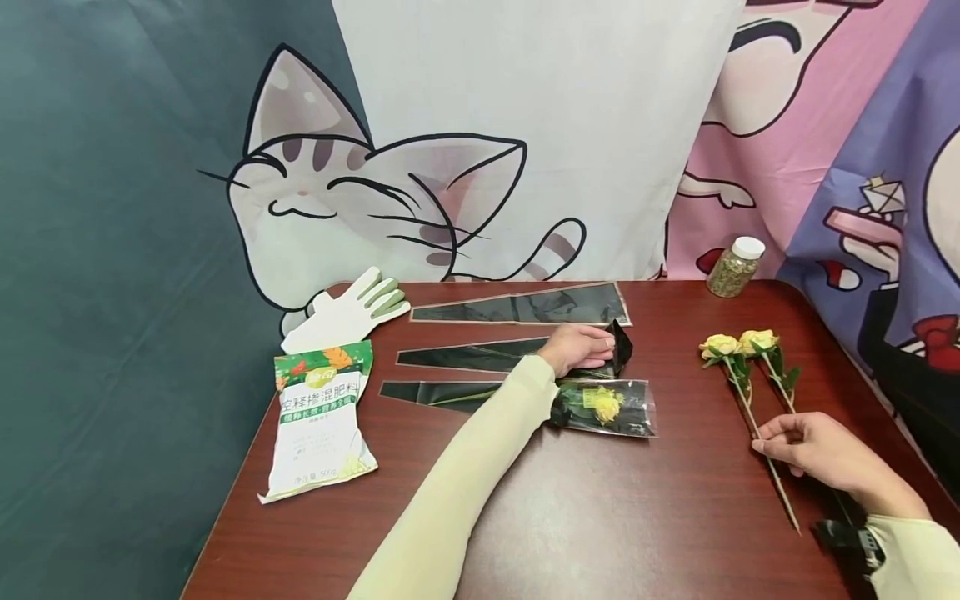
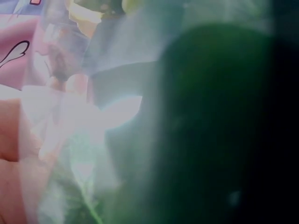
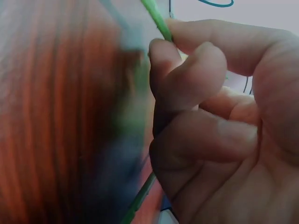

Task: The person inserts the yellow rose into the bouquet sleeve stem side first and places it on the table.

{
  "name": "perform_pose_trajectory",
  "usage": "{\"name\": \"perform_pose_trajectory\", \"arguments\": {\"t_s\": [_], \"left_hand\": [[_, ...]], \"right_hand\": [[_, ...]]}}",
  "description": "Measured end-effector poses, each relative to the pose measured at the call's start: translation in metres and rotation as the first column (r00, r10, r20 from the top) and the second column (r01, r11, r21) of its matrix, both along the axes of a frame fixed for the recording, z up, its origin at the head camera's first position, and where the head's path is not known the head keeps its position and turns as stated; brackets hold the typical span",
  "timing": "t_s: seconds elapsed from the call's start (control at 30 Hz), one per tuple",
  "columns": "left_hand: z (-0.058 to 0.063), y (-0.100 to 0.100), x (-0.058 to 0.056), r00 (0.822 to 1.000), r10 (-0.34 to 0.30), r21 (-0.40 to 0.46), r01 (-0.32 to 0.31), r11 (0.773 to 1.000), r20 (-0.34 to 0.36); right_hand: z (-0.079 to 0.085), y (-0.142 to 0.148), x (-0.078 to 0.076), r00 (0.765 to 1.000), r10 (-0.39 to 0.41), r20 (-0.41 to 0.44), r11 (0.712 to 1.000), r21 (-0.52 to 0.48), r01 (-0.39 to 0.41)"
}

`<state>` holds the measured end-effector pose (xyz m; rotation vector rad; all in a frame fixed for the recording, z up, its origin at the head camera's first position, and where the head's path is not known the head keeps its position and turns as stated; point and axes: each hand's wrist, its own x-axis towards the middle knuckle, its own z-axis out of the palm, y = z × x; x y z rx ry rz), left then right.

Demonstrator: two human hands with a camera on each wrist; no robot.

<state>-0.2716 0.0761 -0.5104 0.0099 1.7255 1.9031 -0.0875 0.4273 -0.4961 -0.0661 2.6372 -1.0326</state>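
Observation:
My left hand (image 1: 577, 347) pinches the wide end of the middle flower sleeve (image 1: 461, 357), a long tapered bag of black and clear plastic whose mouth is lifted off the table. Nearer to me a similar sleeve (image 1: 639, 408) holds a yellow rose (image 1: 606, 406) lying flat. With thumb and forefinger, my right hand (image 1: 819, 450) grips the stem (image 3: 159, 21) of one of two yellow roses at the right. That rose's bloom (image 1: 720, 346) points away from me, beside the second rose's bloom (image 1: 759, 341). Blurred plastic fills most of the left wrist view.
A third sleeve (image 1: 551, 304) lies flat at the table's back edge. At the left are white gloves (image 1: 337, 321) and a fertilizer bag (image 1: 318, 433). A white-capped jar (image 1: 735, 268) stands at the back right. Printed curtains hang behind the table (image 1: 600, 517).

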Motion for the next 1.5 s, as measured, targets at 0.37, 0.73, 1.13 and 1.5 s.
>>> {"name": "perform_pose_trajectory", "arguments": {"t_s": [0.37,0.73,1.13,1.5], "left_hand": [[0.002,0.005,0.002,0.999,0.026,-0.056,-0.027,0.998,-0.02],[0.014,0.013,0.014,0.992,0.087,-0.251,-0.108,0.962,-0.094],[0.021,0.014,0.013,0.986,0.065,-0.226,-0.099,0.969,-0.153],[0.022,0.014,0.01,0.985,0.063,-0.23,-0.099,0.968,-0.158]], "right_hand": [[0.016,-0.011,-0.016,0.997,0.068,-0.042,0.994,-0.089,-0.071],[0.029,-0.041,-0.058,0.993,-0.005,-0.12,0.992,-0.127,-0.01],[0.031,-0.065,-0.11,0.969,-0.13,-0.209,0.965,-0.25,0.076],[0.031,-0.093,-0.144,0.95,-0.243,-0.199,0.88,-0.457,0.129]]}}
